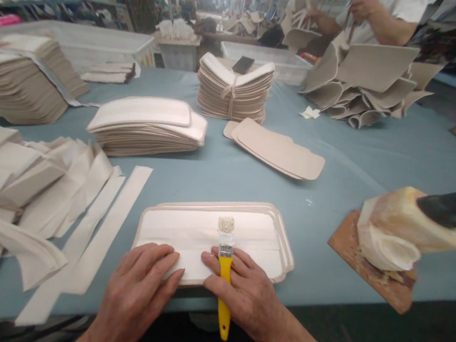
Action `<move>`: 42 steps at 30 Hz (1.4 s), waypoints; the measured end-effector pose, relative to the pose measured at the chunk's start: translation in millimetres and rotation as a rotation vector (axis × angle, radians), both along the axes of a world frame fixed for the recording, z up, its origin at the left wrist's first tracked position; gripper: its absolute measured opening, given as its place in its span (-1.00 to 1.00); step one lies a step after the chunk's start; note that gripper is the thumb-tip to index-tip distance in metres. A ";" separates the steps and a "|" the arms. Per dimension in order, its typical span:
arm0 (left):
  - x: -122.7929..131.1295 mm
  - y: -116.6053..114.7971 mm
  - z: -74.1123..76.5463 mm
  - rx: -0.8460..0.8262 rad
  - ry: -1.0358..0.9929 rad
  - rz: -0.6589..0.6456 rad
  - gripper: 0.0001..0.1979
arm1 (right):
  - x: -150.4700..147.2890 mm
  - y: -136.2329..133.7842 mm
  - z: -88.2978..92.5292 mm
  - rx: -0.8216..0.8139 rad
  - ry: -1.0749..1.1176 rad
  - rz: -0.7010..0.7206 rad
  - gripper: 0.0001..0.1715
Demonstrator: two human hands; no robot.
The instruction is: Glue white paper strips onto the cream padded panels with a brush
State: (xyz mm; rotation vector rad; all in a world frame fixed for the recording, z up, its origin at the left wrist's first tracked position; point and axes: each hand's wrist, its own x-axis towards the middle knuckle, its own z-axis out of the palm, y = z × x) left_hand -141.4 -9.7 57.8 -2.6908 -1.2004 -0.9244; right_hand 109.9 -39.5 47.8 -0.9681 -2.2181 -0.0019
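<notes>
In front of me lies a small stack of white rounded-corner panels (201,227) with beige edges, near the table's front edge. My left hand (139,279) rests on the panel's lower left part, its fingers stretched out and holding nothing. A paintbrush (225,279) with a yellow handle and whitish bristles is in my right hand (249,290), gripped by the thumb and fingers. The bristles point away from me over the panel, while the fingers press near its lower edge. Off to the right, a glue-crusted container (402,224) with a dark handle-like tube stands on a brown board (384,290).
Loose white strips (108,231) and a heap of strips (30,174) lie left. Behind are a panel stack (143,125), a tied bundle (236,89) bearing a dark phone-like object (243,64), and loose beige panels (278,147). A co-worker (382,16) stands behind curled sheets (368,77).
</notes>
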 end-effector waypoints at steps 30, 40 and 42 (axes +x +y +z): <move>58.4 25.1 26.2 0.139 0.197 -0.099 -0.60 | -3.2 -15.6 -15.0 0.236 0.223 -0.335 -0.61; 66.0 13.0 3.8 0.070 0.201 -0.209 -0.52 | -1.8 -14.6 -22.4 0.192 0.288 -0.286 -0.74; 62.1 15.7 8.3 0.108 0.248 -0.274 -0.52 | 0.0 -15.4 -21.6 0.169 0.285 -0.265 -0.76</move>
